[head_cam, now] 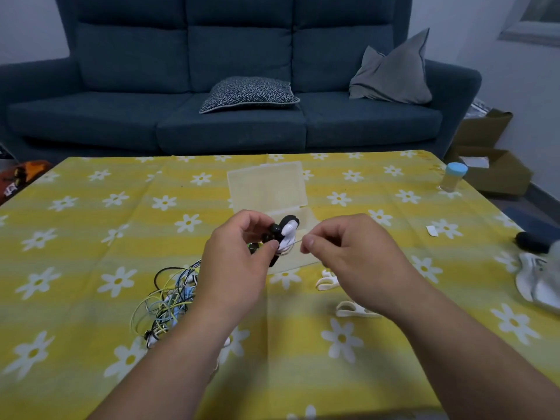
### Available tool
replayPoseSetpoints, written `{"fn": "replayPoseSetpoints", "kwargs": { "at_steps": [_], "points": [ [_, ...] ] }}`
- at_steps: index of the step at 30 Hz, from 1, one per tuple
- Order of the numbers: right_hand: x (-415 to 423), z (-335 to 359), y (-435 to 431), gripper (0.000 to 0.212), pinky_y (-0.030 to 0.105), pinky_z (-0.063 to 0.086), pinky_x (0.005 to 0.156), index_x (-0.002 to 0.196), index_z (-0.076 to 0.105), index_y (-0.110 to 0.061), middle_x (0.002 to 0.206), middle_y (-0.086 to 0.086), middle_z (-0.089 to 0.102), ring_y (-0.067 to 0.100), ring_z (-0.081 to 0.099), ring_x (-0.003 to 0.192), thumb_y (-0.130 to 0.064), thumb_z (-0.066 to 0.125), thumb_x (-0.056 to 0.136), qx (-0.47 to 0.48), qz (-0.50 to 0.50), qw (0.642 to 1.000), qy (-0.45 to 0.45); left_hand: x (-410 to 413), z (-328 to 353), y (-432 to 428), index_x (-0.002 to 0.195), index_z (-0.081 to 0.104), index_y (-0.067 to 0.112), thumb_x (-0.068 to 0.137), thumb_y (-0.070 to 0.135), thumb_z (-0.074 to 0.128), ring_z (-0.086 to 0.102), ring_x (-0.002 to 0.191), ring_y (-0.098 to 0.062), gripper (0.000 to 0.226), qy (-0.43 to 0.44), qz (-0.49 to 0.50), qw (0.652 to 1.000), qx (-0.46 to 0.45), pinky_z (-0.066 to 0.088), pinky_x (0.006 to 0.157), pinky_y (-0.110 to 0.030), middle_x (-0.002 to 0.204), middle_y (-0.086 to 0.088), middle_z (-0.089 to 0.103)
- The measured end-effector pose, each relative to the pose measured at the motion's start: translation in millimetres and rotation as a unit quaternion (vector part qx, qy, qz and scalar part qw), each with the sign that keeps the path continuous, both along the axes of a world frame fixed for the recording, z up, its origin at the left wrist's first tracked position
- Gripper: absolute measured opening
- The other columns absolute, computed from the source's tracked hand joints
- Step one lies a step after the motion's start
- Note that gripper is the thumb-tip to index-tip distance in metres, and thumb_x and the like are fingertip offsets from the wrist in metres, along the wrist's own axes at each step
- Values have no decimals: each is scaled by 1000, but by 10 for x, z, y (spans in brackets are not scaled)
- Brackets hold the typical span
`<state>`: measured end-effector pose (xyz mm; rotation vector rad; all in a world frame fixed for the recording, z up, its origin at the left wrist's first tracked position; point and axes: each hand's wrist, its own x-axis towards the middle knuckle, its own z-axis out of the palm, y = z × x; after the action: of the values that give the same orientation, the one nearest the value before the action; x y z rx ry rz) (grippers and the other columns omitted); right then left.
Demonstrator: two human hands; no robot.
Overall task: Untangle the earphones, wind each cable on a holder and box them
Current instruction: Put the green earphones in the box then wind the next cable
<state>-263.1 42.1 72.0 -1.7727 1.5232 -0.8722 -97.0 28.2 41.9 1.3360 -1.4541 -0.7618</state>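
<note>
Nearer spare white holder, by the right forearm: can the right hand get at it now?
Probably yes, once freed. The spare holder lies on the tablecloth beside the right forearm, but the right hand has its grip taken: it pinches a white cable running to the wound holder in the left hand.

No writing, brand or number can be read anywhere. White marks on the orange-and-black item (21, 177) at nine o'clock are too blurred to make out.
</note>
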Motion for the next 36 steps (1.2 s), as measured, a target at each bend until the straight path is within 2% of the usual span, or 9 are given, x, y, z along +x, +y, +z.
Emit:
{"fn": "replayPoseSetpoints", "kwargs": {
  "at_steps": [2,6,8,10,16,20,27,31,36],
  "points": [
    [-38,6,-18,22,32,40,53,74,73,-23,48,-9,43,9,38,47,-29,64,92,-17,-22,1000,-1,-22,-16,7,87,65,26,81,-1,72,66,80,0,29,-9,-12,1000,6,52,70,-17,80,17,70],
    [-104,-52,-67,21,44,55,62,74,74,-19,63,5,66,30,59,61,-29,68,91,-23,-70,997,-34,-48,-45,-1,91,67,17,83,-4,70,66,78,-21,23,56,-66,993,75,60,71,-43,80,0,70],
    [-119,-86,-88,19,42,58,64,76,75,-16,76,11,73,28,69,73,-26,68,91,3,-79,994,-78,-57,-40,21,91,68,13,84,-8,68,63,71,-20,22,92,-99,985,108,59,62,-35,75,-3,67],
    [-116,-103,-99,19,28,54,59,79,74,-9,78,7,75,18,72,72,-18,66,93,42,-72,987,-136,-63,-28,49,92,68,12,85,-9,66,62,68,-14,22,119,-120,977,127,56,60,-28,74,-2,66],
    [-128,-115,-110,19,31,57,63,81,73,-1,76,10,74,17,68,65,-13,65,94,68,-67,974,-207,-60,-41,56,108,71,21,91,-10,57,63,77,-19,38,165,-175,961,138,60,78,-46,91,-14,59],
    [-125,-127,-124,18,30,57,64,81,73,0,68,13,71,15,65,60,-14,68,91,68,-75,972,-211,-104,-26,96,102,73,22,94,-13,49,64,76,-18,44,166,-200,956,135,59,74,-37,107,-26,61],
    [-133,-94,-124,18,26,53,54,86,69,4,71,11,71,15,65,56,-13,69,91,76,-74,969,-223,-95,-18,94,88,64,21,92,-16,47,59,75,-19,40,163,-214,958,103,59,73,-39,91,-7,60],
    [-138,-87,-119,18,25,53,57,89,67,7,74,14,70,15,63,57,-11,65,93,114,-64,952,-277,-70,-59,68,103,65,29,91,-14,50,62,94,-26,46,117,-181,974,72,54,82,-43,101,-9,64],
    [-165,-104,-116,22,23,52,59,90,68,6,73,11,67,14,59,60,-14,62,95,158,-24,941,-297,-86,-64,57,114,68,25,89,-14,52,63,106,-10,49,33,-190,980,54,51,90,-32,108,7,68]
  ]
}}
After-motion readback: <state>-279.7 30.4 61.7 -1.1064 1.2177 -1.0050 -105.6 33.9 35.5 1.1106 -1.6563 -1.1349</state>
